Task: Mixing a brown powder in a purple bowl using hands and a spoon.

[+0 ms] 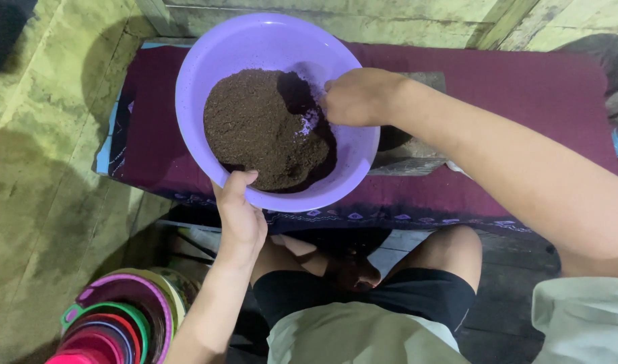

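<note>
two hands share the work: the left hand (238, 216) keeps its grip clamped on the near rim of the purple bowl (208, 54) on the maroon-clothed counter (524, 87), best held firm while the right hand's (356, 98) curled fingers work the dark brown powder (255, 128) inside.

Bowl (208, 67) lilac, dark brown powder (258, 128) inside; cloth (517, 87) maroon, pale patterned border; stacked basins (117, 323) pink, green, purple; shorts (363, 296) black.
</note>
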